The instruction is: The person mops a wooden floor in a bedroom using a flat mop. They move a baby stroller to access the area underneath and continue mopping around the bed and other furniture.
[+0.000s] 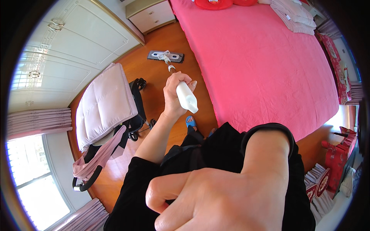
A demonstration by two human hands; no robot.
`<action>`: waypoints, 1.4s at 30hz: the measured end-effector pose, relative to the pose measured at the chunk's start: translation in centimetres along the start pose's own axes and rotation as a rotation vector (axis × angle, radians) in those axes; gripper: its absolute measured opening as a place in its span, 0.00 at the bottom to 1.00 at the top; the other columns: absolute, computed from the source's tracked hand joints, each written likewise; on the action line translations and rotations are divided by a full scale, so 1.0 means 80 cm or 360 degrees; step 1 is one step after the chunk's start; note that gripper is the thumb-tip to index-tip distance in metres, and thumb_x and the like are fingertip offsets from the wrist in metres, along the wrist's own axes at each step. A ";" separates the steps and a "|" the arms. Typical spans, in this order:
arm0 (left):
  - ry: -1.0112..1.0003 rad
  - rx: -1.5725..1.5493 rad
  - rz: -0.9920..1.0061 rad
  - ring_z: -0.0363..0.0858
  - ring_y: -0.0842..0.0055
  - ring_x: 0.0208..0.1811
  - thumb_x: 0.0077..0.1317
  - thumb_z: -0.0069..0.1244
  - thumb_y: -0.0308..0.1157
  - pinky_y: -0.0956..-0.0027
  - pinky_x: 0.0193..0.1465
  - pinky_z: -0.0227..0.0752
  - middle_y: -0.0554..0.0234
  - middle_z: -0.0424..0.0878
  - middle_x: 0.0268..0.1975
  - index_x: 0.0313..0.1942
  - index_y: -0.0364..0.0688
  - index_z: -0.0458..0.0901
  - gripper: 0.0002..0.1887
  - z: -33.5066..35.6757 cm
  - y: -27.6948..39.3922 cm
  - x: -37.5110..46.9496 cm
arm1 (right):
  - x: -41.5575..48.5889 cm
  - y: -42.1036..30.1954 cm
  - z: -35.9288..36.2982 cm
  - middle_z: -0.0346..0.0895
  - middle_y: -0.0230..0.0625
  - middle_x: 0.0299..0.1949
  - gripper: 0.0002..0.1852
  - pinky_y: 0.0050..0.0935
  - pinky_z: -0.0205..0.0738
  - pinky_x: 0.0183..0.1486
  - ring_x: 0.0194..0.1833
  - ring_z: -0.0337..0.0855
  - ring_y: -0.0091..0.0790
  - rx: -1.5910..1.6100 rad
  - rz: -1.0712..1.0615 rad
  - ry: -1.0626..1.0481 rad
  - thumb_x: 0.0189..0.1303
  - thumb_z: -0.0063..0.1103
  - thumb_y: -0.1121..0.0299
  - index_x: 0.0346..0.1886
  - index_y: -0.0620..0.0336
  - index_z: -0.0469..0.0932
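My left hand is closed around the handle of a flat mop, just below its white plastic end. The mop's flat rectangular head, with a grey pad, lies on the wooden floor ahead, between the wardrobe and the bed. Close to the camera and large at the bottom of the view, my right hand is raised with its fingers curled. It is apart from the mop; its fingertips are partly hidden, and I cannot tell whether it holds anything.
A bed with a pink sheet fills the right. At left, a stroller carries a folded quilt beside a white wardrobe. A low drawer cabinet stands at the far end. Red bags are at the lower right.
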State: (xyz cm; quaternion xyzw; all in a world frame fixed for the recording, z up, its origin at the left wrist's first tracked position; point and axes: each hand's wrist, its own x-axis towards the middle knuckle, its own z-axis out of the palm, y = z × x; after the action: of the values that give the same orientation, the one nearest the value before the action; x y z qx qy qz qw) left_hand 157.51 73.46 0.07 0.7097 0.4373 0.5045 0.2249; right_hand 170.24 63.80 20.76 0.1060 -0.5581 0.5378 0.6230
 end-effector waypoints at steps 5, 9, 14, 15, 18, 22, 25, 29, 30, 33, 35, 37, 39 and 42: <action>0.0062 -0.0080 -0.0119 0.70 0.71 0.28 0.51 0.58 0.20 0.66 0.40 0.66 0.64 0.72 0.25 0.31 0.41 0.71 0.12 0.008 0.011 -0.002 | -0.003 -0.019 -0.006 0.59 0.32 0.12 0.19 0.31 0.57 0.20 0.14 0.66 0.35 -0.0060 0.0138 -0.0223 0.51 0.57 0.68 0.10 0.57 0.61; 0.0016 -0.0118 -0.0188 0.71 0.70 0.29 0.51 0.59 0.20 0.66 0.39 0.66 0.63 0.73 0.26 0.31 0.41 0.71 0.12 0.014 0.009 -0.008 | -0.002 -0.034 -0.006 0.58 0.31 0.11 0.20 0.31 0.55 0.20 0.13 0.65 0.34 -0.0016 0.0154 -0.0242 0.52 0.56 0.69 0.10 0.56 0.59; 0.0046 -0.0152 -0.0240 0.72 0.68 0.32 0.52 0.59 0.21 0.66 0.40 0.67 0.62 0.75 0.28 0.31 0.40 0.72 0.11 0.023 0.003 -0.016 | -0.003 -0.043 -0.002 0.57 0.31 0.11 0.20 0.31 0.55 0.19 0.13 0.64 0.34 -0.0011 0.0147 -0.0254 0.53 0.55 0.68 0.10 0.56 0.58; 0.0039 -0.0151 -0.0240 0.72 0.68 0.32 0.52 0.59 0.21 0.66 0.39 0.68 0.62 0.75 0.28 0.31 0.40 0.72 0.11 0.024 0.002 -0.016 | -0.009 -0.041 0.003 0.57 0.31 0.11 0.20 0.31 0.55 0.18 0.13 0.64 0.34 -0.0023 0.0060 -0.0176 0.53 0.55 0.68 0.10 0.56 0.58; 0.0019 -0.0147 -0.0239 0.72 0.69 0.32 0.53 0.58 0.21 0.67 0.38 0.68 0.63 0.75 0.28 0.31 0.40 0.72 0.11 0.026 0.001 -0.015 | -0.019 -0.039 0.013 0.58 0.32 0.11 0.19 0.31 0.56 0.16 0.13 0.65 0.35 -0.0004 -0.0065 -0.0022 0.53 0.55 0.68 0.10 0.57 0.59; 0.0017 -0.0117 -0.0250 0.72 0.70 0.32 0.53 0.58 0.21 0.68 0.38 0.68 0.63 0.75 0.29 0.32 0.40 0.73 0.10 0.026 0.007 -0.015 | -0.019 -0.048 0.009 0.59 0.32 0.11 0.18 0.31 0.57 0.15 0.13 0.65 0.35 0.0007 -0.0057 -0.0141 0.51 0.55 0.68 0.10 0.58 0.61; 0.0021 -0.0128 -0.0224 0.72 0.71 0.32 0.53 0.58 0.22 0.69 0.37 0.68 0.63 0.75 0.29 0.32 0.40 0.73 0.10 0.027 0.006 -0.014 | -0.021 -0.051 0.011 0.60 0.32 0.11 0.17 0.31 0.57 0.15 0.13 0.65 0.35 0.0053 -0.0031 -0.0166 0.49 0.55 0.69 0.10 0.58 0.61; -0.0002 -0.0135 -0.0248 0.71 0.71 0.32 0.54 0.58 0.21 0.70 0.37 0.68 0.64 0.75 0.29 0.32 0.40 0.72 0.10 0.030 0.007 -0.014 | -0.018 -0.055 0.008 0.60 0.32 0.10 0.16 0.31 0.57 0.15 0.13 0.66 0.35 0.0055 0.0012 -0.0193 0.47 0.55 0.71 0.10 0.57 0.61; 0.0005 -0.0136 -0.0228 0.71 0.71 0.32 0.54 0.58 0.21 0.70 0.37 0.68 0.64 0.75 0.29 0.32 0.40 0.72 0.10 0.030 0.006 -0.014 | -0.019 -0.057 0.007 0.60 0.31 0.10 0.15 0.31 0.57 0.16 0.13 0.66 0.35 0.0084 0.0033 -0.0181 0.47 0.55 0.71 0.10 0.57 0.61; 0.0016 -0.0129 -0.0197 0.71 0.71 0.32 0.54 0.57 0.21 0.70 0.37 0.68 0.64 0.74 0.29 0.32 0.40 0.73 0.10 0.031 0.006 -0.013 | -0.014 -0.061 0.001 0.61 0.31 0.10 0.15 0.31 0.57 0.18 0.13 0.66 0.35 0.0183 0.0121 -0.0220 0.46 0.54 0.72 0.10 0.57 0.62; -0.0001 -0.0117 -0.0219 0.71 0.71 0.32 0.54 0.57 0.21 0.69 0.37 0.68 0.63 0.74 0.29 0.32 0.40 0.73 0.09 0.033 0.009 -0.012 | -0.014 -0.065 -0.001 0.62 0.31 0.10 0.14 0.31 0.57 0.19 0.13 0.66 0.35 0.0226 0.0178 -0.0198 0.46 0.54 0.72 0.10 0.57 0.63; -0.0023 -0.0097 -0.0126 0.68 0.81 0.31 0.58 0.56 0.22 0.78 0.35 0.66 0.69 0.72 0.30 0.33 0.39 0.71 0.09 0.038 0.007 -0.011 | -0.021 -0.068 0.005 0.63 0.31 0.11 0.13 0.32 0.57 0.20 0.13 0.66 0.35 0.0282 0.0267 -0.0110 0.47 0.54 0.71 0.10 0.56 0.64; -0.0011 -0.0084 -0.0115 0.68 0.81 0.30 0.58 0.56 0.22 0.77 0.35 0.66 0.69 0.72 0.29 0.33 0.39 0.72 0.09 0.039 0.005 -0.009 | -0.033 -0.066 0.013 0.63 0.32 0.11 0.13 0.33 0.58 0.21 0.13 0.66 0.35 0.0294 0.0319 -0.0060 0.48 0.54 0.72 0.11 0.56 0.65; 0.0032 -0.0174 -0.0177 0.73 0.71 0.31 0.54 0.58 0.21 0.69 0.36 0.69 0.63 0.75 0.28 0.31 0.39 0.73 0.09 0.044 0.000 -0.008 | -0.027 -0.054 -0.016 0.64 0.34 0.13 0.14 0.35 0.58 0.22 0.14 0.64 0.35 0.0004 0.0154 -0.0140 0.50 0.55 0.77 0.12 0.59 0.64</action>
State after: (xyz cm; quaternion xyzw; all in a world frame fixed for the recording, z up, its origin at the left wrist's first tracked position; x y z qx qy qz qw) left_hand 160.69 73.36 -1.60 0.6659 0.4501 0.5214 0.2867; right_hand 174.84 61.83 20.61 0.1032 -0.5887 0.5628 0.5710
